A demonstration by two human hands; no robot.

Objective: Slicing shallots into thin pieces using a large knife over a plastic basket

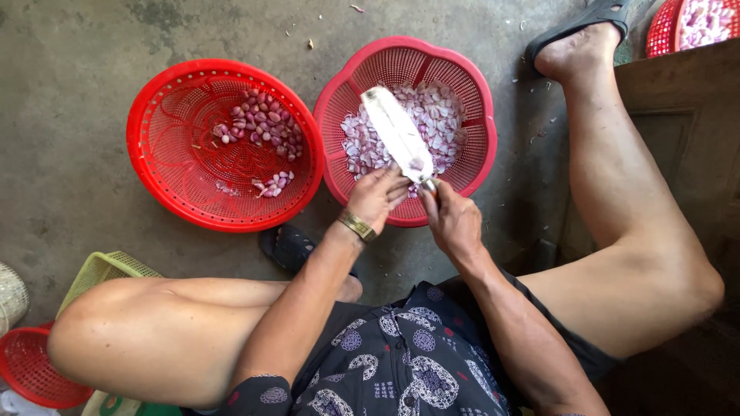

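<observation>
My left hand [376, 197], with a gold bracelet at the wrist, grips the base of a wide pale knife blade [397, 132] that points away over a pink-red basket [479, 104]. My right hand [451, 219] pinches a small shallot [428, 185] against the blade's near end. The pink-red basket holds a heap of peeled pale purple shallot pieces [443, 123]. To its left a red basket [158, 104] holds a small number of darker whole shallots [266, 123].
I sit low on a concrete floor with bare knees spread to both sides. A black sandal [289, 246] lies under my left arm. A green basket [100, 270] and a red one [27, 370] are at lower left, another red basket [661, 31] at top right, and a wooden panel [686, 123] at right.
</observation>
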